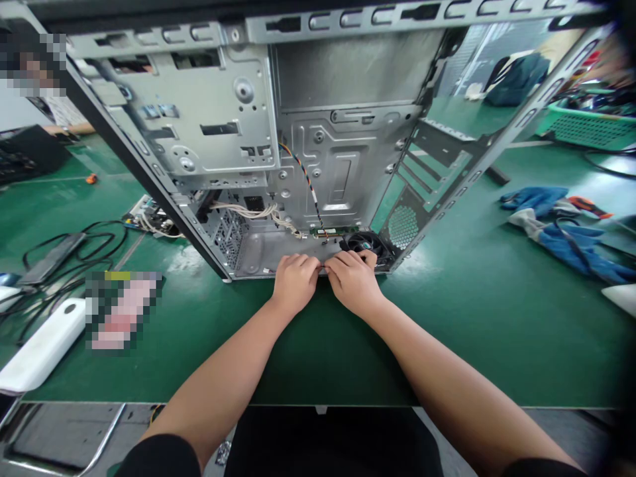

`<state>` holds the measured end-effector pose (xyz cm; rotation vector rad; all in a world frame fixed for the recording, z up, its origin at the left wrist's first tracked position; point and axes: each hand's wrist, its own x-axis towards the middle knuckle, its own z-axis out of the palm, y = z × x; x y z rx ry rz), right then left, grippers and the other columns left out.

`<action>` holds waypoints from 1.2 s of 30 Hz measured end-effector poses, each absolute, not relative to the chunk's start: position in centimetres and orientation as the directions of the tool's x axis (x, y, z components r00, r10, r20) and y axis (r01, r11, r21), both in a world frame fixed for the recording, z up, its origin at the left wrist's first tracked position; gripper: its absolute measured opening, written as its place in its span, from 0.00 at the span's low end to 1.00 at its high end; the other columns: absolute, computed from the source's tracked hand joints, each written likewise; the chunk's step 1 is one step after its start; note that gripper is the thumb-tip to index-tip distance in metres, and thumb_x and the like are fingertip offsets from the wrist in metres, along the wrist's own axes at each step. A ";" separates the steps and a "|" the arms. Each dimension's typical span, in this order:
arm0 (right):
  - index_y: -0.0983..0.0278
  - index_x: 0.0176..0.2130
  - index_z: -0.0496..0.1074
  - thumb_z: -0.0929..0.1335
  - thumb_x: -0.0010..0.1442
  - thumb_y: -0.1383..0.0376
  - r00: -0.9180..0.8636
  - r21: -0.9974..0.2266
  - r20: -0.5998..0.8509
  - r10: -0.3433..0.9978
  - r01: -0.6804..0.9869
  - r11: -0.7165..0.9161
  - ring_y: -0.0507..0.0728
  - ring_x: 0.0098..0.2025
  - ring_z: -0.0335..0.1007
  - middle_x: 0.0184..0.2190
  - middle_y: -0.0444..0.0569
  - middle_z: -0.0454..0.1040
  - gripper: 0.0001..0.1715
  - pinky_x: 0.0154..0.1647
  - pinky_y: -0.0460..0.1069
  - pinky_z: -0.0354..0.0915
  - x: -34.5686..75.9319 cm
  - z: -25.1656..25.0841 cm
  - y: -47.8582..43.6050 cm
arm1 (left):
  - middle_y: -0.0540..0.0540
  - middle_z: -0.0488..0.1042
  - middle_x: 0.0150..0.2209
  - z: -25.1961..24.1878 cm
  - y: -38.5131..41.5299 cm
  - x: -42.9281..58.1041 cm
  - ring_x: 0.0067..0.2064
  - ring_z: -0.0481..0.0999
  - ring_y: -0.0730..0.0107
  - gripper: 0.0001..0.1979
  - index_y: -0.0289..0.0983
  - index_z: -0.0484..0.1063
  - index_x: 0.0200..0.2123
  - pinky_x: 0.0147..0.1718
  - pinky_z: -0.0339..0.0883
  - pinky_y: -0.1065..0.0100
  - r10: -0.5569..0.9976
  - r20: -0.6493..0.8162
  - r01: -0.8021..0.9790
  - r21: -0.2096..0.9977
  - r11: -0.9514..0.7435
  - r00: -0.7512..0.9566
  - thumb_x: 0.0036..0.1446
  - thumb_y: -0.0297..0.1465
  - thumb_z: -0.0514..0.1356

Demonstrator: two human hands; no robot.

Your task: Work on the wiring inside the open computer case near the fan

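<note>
An open computer case (342, 165) stands upright on the green table. At its lower front edge, my left hand (297, 281) and my right hand (354, 278) meet with fingers closed in a pinch. Something small and dark shows between the fingertips, too little of it to name. Just behind my right hand, a black cooling fan (365, 244) lies on the case floor. A thin multicoloured cable (309, 182) hangs down inside the case toward a green memory stick (330, 231). White wires (253, 212) with a connector trail in from the left.
Left on the table are a white device (47, 344), a black adapter (54, 258) with tangled cords and a small circuit assembly (154, 215). Blue work gloves (566, 232) and a green basket (591, 126) lie right. Another person's arm (74, 128) shows at far left.
</note>
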<state>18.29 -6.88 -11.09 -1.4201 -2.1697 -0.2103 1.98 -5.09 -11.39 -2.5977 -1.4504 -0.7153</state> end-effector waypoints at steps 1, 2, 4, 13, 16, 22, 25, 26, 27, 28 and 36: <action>0.63 0.35 0.74 0.59 0.65 0.68 -0.302 -0.159 0.511 0.805 0.887 0.434 0.56 0.37 0.62 0.33 0.49 0.73 0.15 0.46 0.55 0.45 18.3 -11.2 -6.9 | 0.48 0.73 0.30 -11.4 -5.1 2.0 0.37 0.71 0.63 0.07 0.39 0.70 0.33 0.38 0.58 0.62 0.783 0.439 0.822 0.154 -0.549 0.441 0.64 0.30 0.54; 0.63 0.35 0.74 0.59 0.65 0.68 -0.299 -0.164 0.512 0.805 0.886 0.433 0.56 0.37 0.62 0.33 0.49 0.73 0.15 0.47 0.55 0.45 18.3 -11.2 -6.9 | 0.48 0.73 0.31 -11.5 -5.1 2.0 0.37 0.71 0.63 0.07 0.39 0.70 0.33 0.38 0.58 0.62 0.782 0.442 0.821 0.156 -0.550 0.440 0.63 0.30 0.55; 0.63 0.35 0.74 0.59 0.65 0.69 -0.295 -0.169 0.515 0.805 0.886 0.432 0.56 0.37 0.62 0.33 0.49 0.73 0.15 0.47 0.55 0.45 18.3 -11.3 -6.9 | 0.48 0.73 0.30 -11.5 -5.0 1.9 0.37 0.71 0.63 0.06 0.39 0.70 0.33 0.38 0.58 0.62 0.780 0.444 0.818 0.159 -0.553 0.441 0.63 0.30 0.55; 0.63 0.34 0.73 0.60 0.64 0.69 -0.294 -0.179 0.509 0.809 0.883 0.434 0.55 0.37 0.63 0.32 0.48 0.73 0.14 0.47 0.55 0.45 18.3 -11.1 -7.0 | 0.48 0.73 0.29 -11.1 -5.1 2.1 0.35 0.71 0.64 0.10 0.39 0.70 0.33 0.39 0.58 0.62 0.787 0.410 0.818 0.147 -0.556 0.461 0.65 0.31 0.52; 0.63 0.34 0.73 0.60 0.65 0.69 -0.293 -0.181 0.512 0.807 0.882 0.435 0.55 0.37 0.63 0.32 0.48 0.72 0.14 0.47 0.54 0.45 18.2 -11.0 -7.0 | 0.48 0.73 0.28 -11.0 -5.1 2.1 0.35 0.71 0.65 0.11 0.39 0.70 0.32 0.39 0.57 0.62 0.787 0.410 0.819 0.145 -0.555 0.461 0.66 0.31 0.51; 0.63 0.34 0.73 0.60 0.65 0.68 -0.296 -0.184 0.512 0.807 0.879 0.439 0.55 0.37 0.62 0.33 0.48 0.73 0.13 0.47 0.54 0.44 18.2 -11.2 -7.0 | 0.47 0.73 0.30 -11.1 -5.0 1.9 0.36 0.71 0.63 0.11 0.39 0.71 0.32 0.37 0.57 0.63 0.785 0.414 0.826 0.124 -0.550 0.461 0.65 0.31 0.52; 0.63 0.34 0.73 0.60 0.65 0.68 -0.295 -0.181 0.515 0.805 0.880 0.438 0.55 0.38 0.62 0.33 0.48 0.73 0.13 0.48 0.55 0.44 18.3 -11.3 -7.0 | 0.47 0.72 0.31 -11.3 -5.0 1.9 0.37 0.71 0.64 0.10 0.39 0.72 0.33 0.37 0.58 0.64 0.778 0.436 0.821 0.135 -0.554 0.453 0.65 0.31 0.53; 0.63 0.34 0.73 0.60 0.65 0.68 -0.293 -0.181 0.516 0.805 0.881 0.437 0.55 0.38 0.62 0.33 0.48 0.73 0.14 0.48 0.55 0.44 18.3 -11.3 -7.0 | 0.47 0.72 0.32 -11.4 -5.0 1.9 0.37 0.71 0.64 0.09 0.40 0.72 0.34 0.37 0.58 0.64 0.774 0.447 0.816 0.148 -0.558 0.448 0.65 0.30 0.53; 0.63 0.34 0.73 0.60 0.65 0.68 -0.292 -0.182 0.517 0.805 0.881 0.437 0.55 0.38 0.62 0.33 0.48 0.73 0.14 0.48 0.55 0.44 18.3 -11.2 -7.0 | 0.47 0.72 0.33 -11.5 -5.0 1.9 0.37 0.71 0.64 0.08 0.40 0.72 0.35 0.37 0.59 0.64 0.771 0.458 0.811 0.163 -0.562 0.442 0.65 0.30 0.54; 0.63 0.34 0.73 0.60 0.65 0.68 -0.292 -0.183 0.517 0.805 0.880 0.437 0.55 0.38 0.62 0.33 0.48 0.73 0.14 0.48 0.55 0.44 18.3 -11.2 -7.0 | 0.47 0.72 0.34 -11.5 -5.0 1.9 0.38 0.71 0.64 0.07 0.40 0.72 0.37 0.38 0.60 0.64 0.770 0.468 0.807 0.178 -0.564 0.434 0.65 0.30 0.54; 0.63 0.35 0.73 0.61 0.64 0.68 -0.296 -0.186 0.517 0.803 0.877 0.443 0.55 0.38 0.62 0.33 0.47 0.73 0.12 0.47 0.54 0.44 18.4 -11.2 -7.0 | 0.47 0.72 0.32 -11.7 -4.9 1.9 0.37 0.70 0.64 0.05 0.39 0.70 0.35 0.38 0.59 0.64 0.778 0.468 0.815 0.183 -0.550 0.420 0.64 0.31 0.56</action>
